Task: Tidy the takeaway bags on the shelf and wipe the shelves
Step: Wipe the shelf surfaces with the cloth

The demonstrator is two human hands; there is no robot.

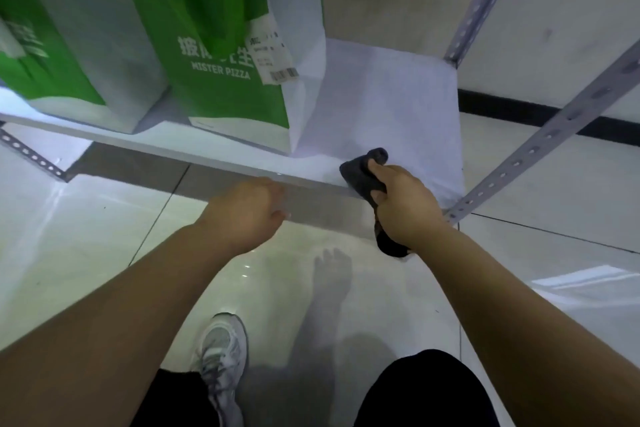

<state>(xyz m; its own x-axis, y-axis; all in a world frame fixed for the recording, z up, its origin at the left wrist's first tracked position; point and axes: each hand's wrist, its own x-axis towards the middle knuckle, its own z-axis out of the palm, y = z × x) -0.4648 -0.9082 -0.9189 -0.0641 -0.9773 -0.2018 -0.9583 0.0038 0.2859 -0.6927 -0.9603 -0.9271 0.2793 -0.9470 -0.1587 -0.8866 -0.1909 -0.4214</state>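
Note:
Two green-and-white takeaway bags stand upright on the white shelf [398, 104]: one marked MISTER PIZZA [221, 55] with a receipt stuck on it, another [62, 45] to its left. My right hand [403, 204] grips a dark grey cloth [363, 173] at the shelf's front edge, right of the bags. The cloth's front end lies on the shelf and its tail hangs below my wrist. My left hand [246, 215] hovers at the shelf's front lip with fingers curled, holding nothing that I can see.
Perforated metal uprights [540, 142] frame the shelf's right end, another [31, 158] shows at the lower left. Glossy white floor tiles lie below, with my shoe [221, 350] on them. A wall with a black skirting stands behind.

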